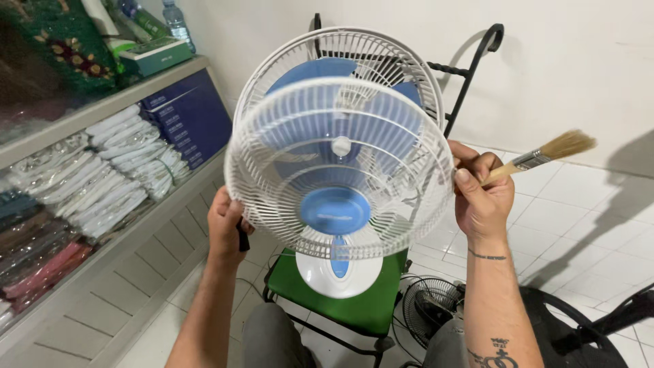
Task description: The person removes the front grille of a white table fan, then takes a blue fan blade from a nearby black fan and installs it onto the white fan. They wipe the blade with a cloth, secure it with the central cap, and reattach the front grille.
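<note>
**Front grille held up off the fan**

The round white plastic fan grille [340, 167] sits mid-frame, just in front of the blue-bladed white desk fan [338, 262] on the green-seated metal chair [364, 303]. At the grille's left rim, the left hand [227, 228] curls closed around the edge. At its right rim, the right hand [482, 197] pinches the edge and also clamps a wooden-handled paintbrush [541, 157], bristles pointing away from the grille.

I am raising both forearms in front of me, elbows low and wrists bent slightly inward. My left hand [227, 228] is curling shut with its back toward me. My right hand [482, 197] is gripping too, fingers folded, thumb pressing on top.
</note>
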